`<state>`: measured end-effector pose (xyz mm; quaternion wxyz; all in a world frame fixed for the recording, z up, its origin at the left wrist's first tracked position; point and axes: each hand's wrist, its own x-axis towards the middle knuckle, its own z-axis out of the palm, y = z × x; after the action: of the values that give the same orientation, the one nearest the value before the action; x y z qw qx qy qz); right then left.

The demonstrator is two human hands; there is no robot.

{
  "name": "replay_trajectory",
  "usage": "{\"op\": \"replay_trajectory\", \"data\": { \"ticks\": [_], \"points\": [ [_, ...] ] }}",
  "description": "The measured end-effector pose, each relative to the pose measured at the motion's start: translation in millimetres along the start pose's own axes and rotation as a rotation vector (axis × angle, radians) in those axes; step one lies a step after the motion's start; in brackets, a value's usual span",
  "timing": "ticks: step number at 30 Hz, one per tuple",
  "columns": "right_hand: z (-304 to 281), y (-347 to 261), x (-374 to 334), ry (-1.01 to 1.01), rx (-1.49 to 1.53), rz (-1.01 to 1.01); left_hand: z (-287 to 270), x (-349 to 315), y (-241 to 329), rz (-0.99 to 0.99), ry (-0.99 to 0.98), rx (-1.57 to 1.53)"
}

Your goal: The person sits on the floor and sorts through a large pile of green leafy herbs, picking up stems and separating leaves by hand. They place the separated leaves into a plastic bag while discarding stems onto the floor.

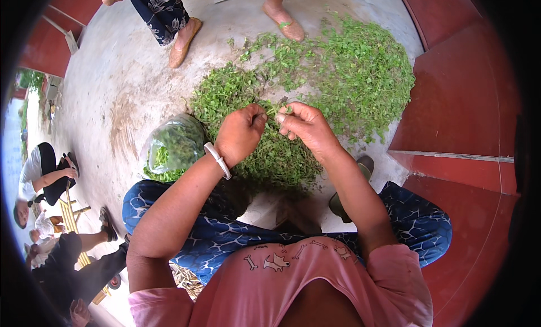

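Little green sprig (273, 110) sits right between the two hands, over a messy heap of greens (279, 160) on the ground. Looks thin and pale-stemmed. Left hand (241, 132) is curled, pinching one end; right hand (307, 128) pinches the other, thumb against fingers.

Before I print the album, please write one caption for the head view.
Left hand and right hand pinch a thin green sprig above loose green leafy plants.

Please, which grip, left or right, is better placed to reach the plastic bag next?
Probably left: the left grip is nearer the plastic bag, which sits on that side; the right grip is farther away.
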<state>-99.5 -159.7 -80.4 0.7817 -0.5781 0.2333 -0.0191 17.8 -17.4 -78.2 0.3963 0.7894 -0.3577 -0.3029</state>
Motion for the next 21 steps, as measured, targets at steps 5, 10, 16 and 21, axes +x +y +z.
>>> {"op": "replay_trajectory", "data": {
  "ticks": [5,10,16,21],
  "points": [
    [-18.4,-27.3,-5.2,-0.089,0.282,0.044,-6.7,-3.2,0.3,-0.064,-0.016,-0.031],
    [-57.2,14.6,17.0,0.155,-0.108,0.083,-10.1,0.7,6.2,-0.186,-0.107,-0.362],
    [-42.5,27.9,11.8,-0.03,-0.273,-0.002,-18.5,-1.1,13.3,-0.294,-0.203,-0.488],
    [-31.5,1.6,8.2,-0.079,0.119,0.117,-17.1,-3.6,17.1,-0.301,-0.3,-0.454]
  ]
}}
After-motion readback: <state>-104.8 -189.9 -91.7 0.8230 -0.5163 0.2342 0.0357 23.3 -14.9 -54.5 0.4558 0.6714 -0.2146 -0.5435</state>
